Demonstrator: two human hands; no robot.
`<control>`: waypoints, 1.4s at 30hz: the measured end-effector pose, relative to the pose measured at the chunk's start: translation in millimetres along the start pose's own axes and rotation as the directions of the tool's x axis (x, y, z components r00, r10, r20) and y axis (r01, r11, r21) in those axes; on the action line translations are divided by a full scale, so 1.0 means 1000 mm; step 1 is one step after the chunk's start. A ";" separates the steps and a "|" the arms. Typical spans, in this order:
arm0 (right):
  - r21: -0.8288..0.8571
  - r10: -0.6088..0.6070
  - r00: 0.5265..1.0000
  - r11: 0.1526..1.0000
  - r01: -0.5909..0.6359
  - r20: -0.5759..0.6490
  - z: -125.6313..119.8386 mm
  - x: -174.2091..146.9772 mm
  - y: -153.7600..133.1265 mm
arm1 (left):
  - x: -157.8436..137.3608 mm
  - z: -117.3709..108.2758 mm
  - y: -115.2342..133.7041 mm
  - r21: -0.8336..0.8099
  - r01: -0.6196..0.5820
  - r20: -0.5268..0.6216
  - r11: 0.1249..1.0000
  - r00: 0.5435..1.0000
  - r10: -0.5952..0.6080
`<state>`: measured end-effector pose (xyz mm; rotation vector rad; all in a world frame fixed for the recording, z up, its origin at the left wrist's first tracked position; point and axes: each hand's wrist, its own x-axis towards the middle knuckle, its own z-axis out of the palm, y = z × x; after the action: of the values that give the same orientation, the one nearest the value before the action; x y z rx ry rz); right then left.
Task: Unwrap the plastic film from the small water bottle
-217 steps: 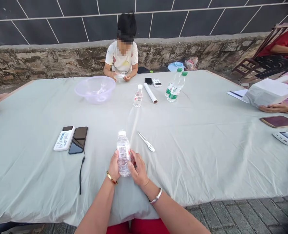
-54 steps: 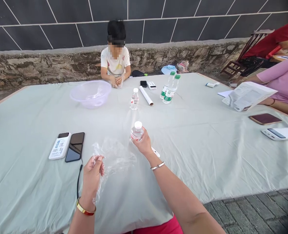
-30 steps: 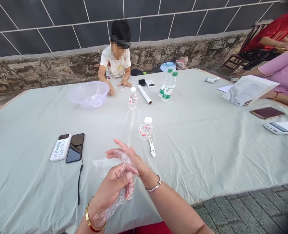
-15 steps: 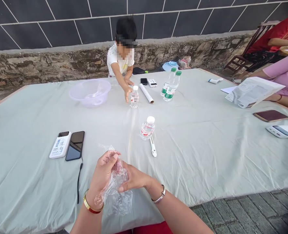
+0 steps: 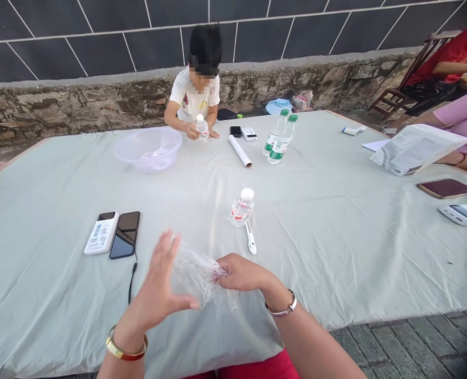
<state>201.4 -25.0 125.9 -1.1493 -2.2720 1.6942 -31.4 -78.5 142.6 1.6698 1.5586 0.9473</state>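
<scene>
From my head camera, my left hand (image 5: pixel 160 287) is spread open with fingers apart, its palm against a crumpled sheet of thin clear plastic film (image 5: pixel 197 273). My right hand (image 5: pixel 243 273) has its grip pinched together on the film's right edge. The film hangs between my two hands just above the near edge of the bench (image 5: pixel 336 237), which is covered in a pale grey-green cloth.

Just beyond my hands stands a small clear plastic water bottle with a white cap (image 5: pixel 241 207), and a slim white pen-shaped tool (image 5: pixel 251 238) lies touching its near side. To the left lie a white power bank (image 5: pixel 101 232) and a black smartphone (image 5: pixel 125 235), side by side, with a dark cord (image 5: pixel 132 279) trailing toward me.

At the far side a person in a white shirt (image 5: pixel 196 97) holds another small bottle. Near them sit a translucent plastic bowl (image 5: pixel 149 149), a white roll (image 5: pixel 240 150) and two green-capped bottles (image 5: pixel 280 138). On the right, another person's arm in a pink sleeve (image 5: pixel 460 118) holds a printed paper sheet (image 5: pixel 417 149).
</scene>
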 end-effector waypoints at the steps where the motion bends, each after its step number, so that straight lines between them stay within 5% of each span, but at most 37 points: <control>1: -0.038 -0.022 1.000 0.999 0.021 -0.016 -0.002 -0.001 -0.004 | 0.001 0.007 0.001 0.025 -0.008 0.124 1.000 0.992 0.005; 3: -0.093 -0.039 0.998 0.995 0.034 -0.058 -0.008 -0.005 -0.009 | 0.005 0.019 -0.003 0.036 0.086 0.238 0.996 0.967 -0.092; 6: -0.157 -0.003 0.992 0.987 -0.017 -0.129 -0.019 -0.012 -0.010 | 0.010 0.023 -0.015 0.004 0.256 0.257 0.967 0.934 -0.248; 10: -0.345 0.044 0.973 0.930 -0.123 -0.227 -0.025 -0.014 0.000 | 0.008 0.006 -0.021 -0.198 0.377 0.456 0.905 0.853 -0.256; 12: -0.392 0.069 0.960 0.903 -0.175 -0.271 -0.022 -0.010 0.006 | 0.007 -0.001 -0.020 -0.409 0.461 0.493 0.787 0.838 -0.235; 14: -0.391 0.079 0.957 0.901 -0.188 -0.279 -0.014 -0.004 0.009 | 0.009 -0.002 -0.017 -0.640 0.477 0.410 0.603 0.875 -0.257; 17: -0.408 0.053 0.975 0.902 -0.140 -0.217 0.009 0.005 0.010 | 0.018 0.009 -0.014 -0.866 0.328 0.163 0.379 0.899 -0.406; 19: -0.439 0.026 0.987 0.894 -0.095 -0.160 0.026 0.009 0.006 | 0.024 0.020 -0.012 -0.869 0.225 -0.009 0.440 0.882 -0.471; 22: -0.453 -0.062 0.995 0.891 0.020 -0.076 0.044 0.007 -0.006 | 0.030 0.036 -0.009 -0.563 0.212 -0.236 0.799 0.885 -0.402; 24: -0.441 -0.165 0.985 0.889 0.127 -0.048 0.045 0.001 -0.017 | 0.028 0.042 -0.006 -0.253 0.192 -0.240 0.948 0.937 -0.254; 26: -0.401 -0.254 0.960 0.896 0.189 -0.115 0.038 -0.006 -0.026 | 0.024 0.045 -0.004 -0.121 0.143 -0.078 0.982 0.985 -0.153; 29: -0.230 -0.242 0.893 0.960 0.162 -0.380 0.023 -0.008 -0.031 | 0.014 0.046 -0.001 -0.300 0.228 0.163 0.926 0.969 -0.186; 32: -0.033 -0.116 0.813 0.992 0.118 -0.571 0.023 0.003 -0.024 | 0.006 0.049 0.002 -0.642 0.336 0.238 0.689 0.942 -0.237; 36: -0.045 -0.096 0.810 0.995 0.085 -0.579 0.048 0.021 -0.009 | 0.008 0.058 0.003 -0.826 0.338 0.178 0.452 0.916 -0.359; 42: -0.195 -0.174 0.829 0.978 0.080 -0.531 0.067 0.020 -0.017 | 0.014 0.070 -0.005 -0.826 0.337 0.093 0.452 0.872 -0.480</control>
<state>146.7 -67.5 107.3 -1.2737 -2.0785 0.9672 25.9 -63.3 103.2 0.5017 1.1876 1.2752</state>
